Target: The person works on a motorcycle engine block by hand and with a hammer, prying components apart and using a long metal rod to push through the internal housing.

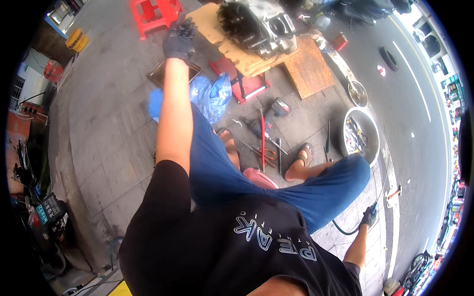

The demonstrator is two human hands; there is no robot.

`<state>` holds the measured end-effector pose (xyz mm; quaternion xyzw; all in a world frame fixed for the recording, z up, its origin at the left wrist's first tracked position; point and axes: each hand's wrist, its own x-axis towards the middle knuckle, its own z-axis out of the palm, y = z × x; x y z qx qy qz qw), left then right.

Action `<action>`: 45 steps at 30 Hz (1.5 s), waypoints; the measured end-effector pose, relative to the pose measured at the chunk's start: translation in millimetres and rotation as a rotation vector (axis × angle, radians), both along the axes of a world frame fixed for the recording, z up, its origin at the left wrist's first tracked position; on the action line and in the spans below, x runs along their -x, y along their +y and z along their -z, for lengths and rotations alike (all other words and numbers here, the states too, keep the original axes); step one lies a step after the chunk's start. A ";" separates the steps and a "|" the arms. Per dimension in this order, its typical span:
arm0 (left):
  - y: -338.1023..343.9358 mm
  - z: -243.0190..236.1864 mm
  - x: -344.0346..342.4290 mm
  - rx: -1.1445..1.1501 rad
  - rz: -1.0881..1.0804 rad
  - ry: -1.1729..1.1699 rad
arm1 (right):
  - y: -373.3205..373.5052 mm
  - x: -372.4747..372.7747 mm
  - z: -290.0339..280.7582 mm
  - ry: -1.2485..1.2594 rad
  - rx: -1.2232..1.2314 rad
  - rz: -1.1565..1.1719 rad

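Observation:
My left arm reaches far forward, its hand (179,40) in a dark glove. The fingers look stretched out at the near edge of a red plastic stool (157,15), and nothing shows in them. Off to my right side, my gloved right hand (369,217) is closed around what looks like an air blow gun (374,206) with a long thin nozzle. A dark hose (344,232) runs from it toward my leg. Ahead of me a greasy metal engine casing (261,27) rests on cardboard (247,65). Below my left hand lies a dark shallow tray (160,74), partly hidden by my forearm.
Between my feet lie a cordless impact wrench (261,127), a red-handled bar (262,140), pliers (266,159) and a ratchet (280,155). A metal basin (374,132) of parts stands right, near a rusty plate (310,69). Blue plastic bags (212,96) lie left.

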<state>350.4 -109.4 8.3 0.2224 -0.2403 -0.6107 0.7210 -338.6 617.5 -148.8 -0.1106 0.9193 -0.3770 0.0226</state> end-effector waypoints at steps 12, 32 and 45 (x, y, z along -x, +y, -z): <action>76.6 156.4 -182.2 -0.354 0.171 -0.499 | 94.4 -174.7 51.4 -0.695 0.327 0.667; 56.0 395.8 72.0 0.021 0.093 -2.268 | -21.1 -125.1 -96.9 -0.661 -0.292 0.099; 25.5 445.6 -10.3 -0.406 0.110 -1.755 | -147.1 -72.9 -97.8 -0.624 -0.369 -0.135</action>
